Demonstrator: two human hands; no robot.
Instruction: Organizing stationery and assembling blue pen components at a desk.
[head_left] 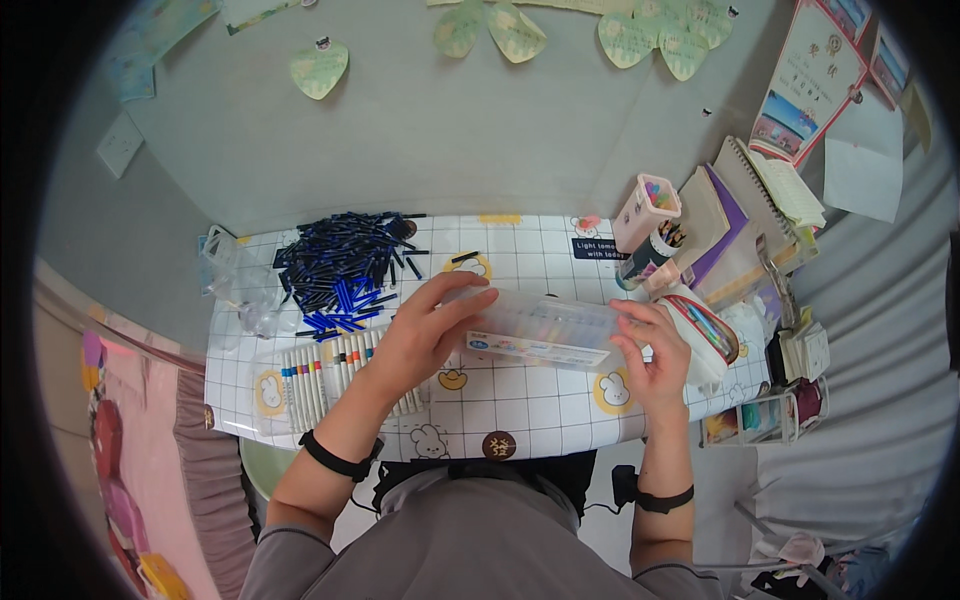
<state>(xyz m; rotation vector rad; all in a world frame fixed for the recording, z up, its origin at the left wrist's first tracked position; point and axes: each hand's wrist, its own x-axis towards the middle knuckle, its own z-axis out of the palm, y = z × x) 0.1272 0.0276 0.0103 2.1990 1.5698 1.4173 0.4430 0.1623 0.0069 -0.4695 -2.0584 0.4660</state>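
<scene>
Between my two hands is a clear plastic box [555,325] with a printed label strip along its near side. Coloured streaks show through its walls, but I cannot make out what lies inside. My left hand [435,325] is closed on the box's left end. At the right end, my right hand [652,350] grips it with thumb and fingers. Left of the box, a row of white markers [315,385] with coloured bands lies in a clear tray, partly covered by my left forearm. Beyond them spreads a heap of small black and blue tubes [345,255].
A white gridded tablecloth [520,420] covers the table. Crumpled clear plastic bags [255,310] lie at the left edge. On the right stand a pink pen holder [645,210], a dark cup of pencils [655,250], an open pencil case [705,335] and upright notebooks [735,210].
</scene>
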